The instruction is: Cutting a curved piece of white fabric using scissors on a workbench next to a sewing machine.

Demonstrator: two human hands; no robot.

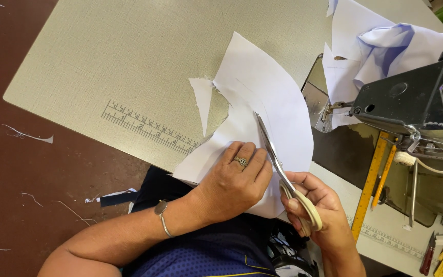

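Left hand (234, 179) lies flat, fingers spread, pinning one white paper sheet (262, 102) at the near edge of the table (103, 61); right hand (319, 210) grips one pair of cream-handled scissors (283, 174), blades slightly parted in the sheet. One cut-off paper strip (202, 102) lies just left. One black sewing machine (411, 97) crowds the right side, white cloth (385, 46) behind it, one yellow ruler (371, 182) beside the right hand.

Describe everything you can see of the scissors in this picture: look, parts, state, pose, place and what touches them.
The scissors have long, narrow, metal-looking blades and cream loop handles. The blades are slightly parted, pointing up and away from the person, tips over the white sheet on the table. The right hand holds them, fingers through the handles. The left hand lies flat on the sheet just beside the blades.
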